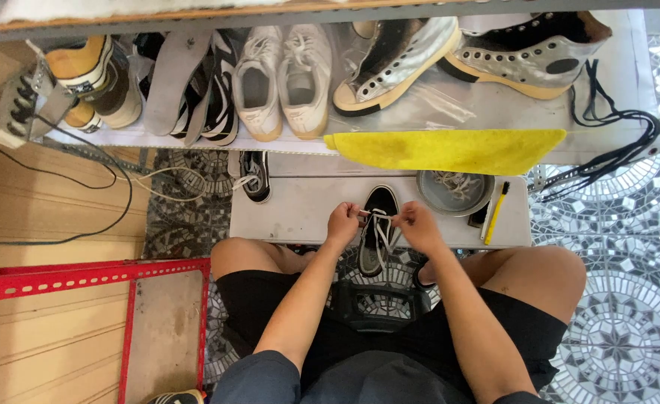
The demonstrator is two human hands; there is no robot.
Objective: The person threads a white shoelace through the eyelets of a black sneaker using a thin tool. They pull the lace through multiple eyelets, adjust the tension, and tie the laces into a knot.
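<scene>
Black shoe sits on the low white desk, toe pointing away, heel hanging off the near edge between the knees. Left hand is pinched closed on one white lace end, right hand pinched closed on the other, both just above the eyelets. Lace looks thin, soft, limp, and probably slips through loose fingers, so grip near the tips. Shoe seems light, canvas upper soft, sole stiffer; hold by the sole or heel. Grey bowl and yellow brush lie to the right. Second black shoe sits far left.
</scene>
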